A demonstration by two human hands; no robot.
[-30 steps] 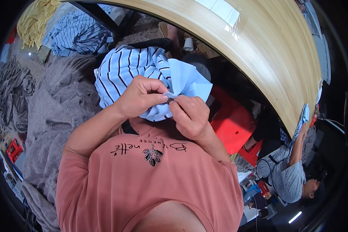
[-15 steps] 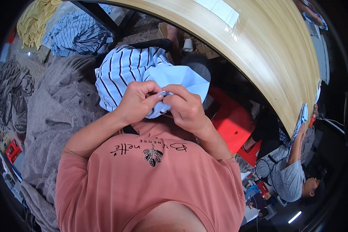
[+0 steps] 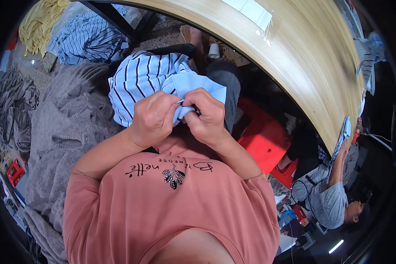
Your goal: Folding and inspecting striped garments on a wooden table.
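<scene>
A light-blue garment with dark stripes [image 3: 138, 83] lies bunched over my lap, with a plain light-blue part spread at its right. My left hand [image 3: 154, 119] is closed, thumb and fingers pinching the edge of the cloth. Just beside it, my right hand [image 3: 204, 115] is closed on the same edge, its fingers curled and knuckles up. A short fold of blue fabric shows between the two hands. Whether anything small is held within the fingers is hidden.
A grey knitted cloth [image 3: 70, 119] covers the left side. Farther back lie a striped blue pile [image 3: 90, 37] and a yellow pile [image 3: 39, 24]. The wooden table [image 3: 303, 66] curves across the upper right. A red stool [image 3: 264, 141] and a co-worker [image 3: 330, 202] are at right.
Both hands have turned knuckles-up and drawn slightly nearer to me, still pinching the cloth. The plain blue part has shifted left and shrunk in view.
</scene>
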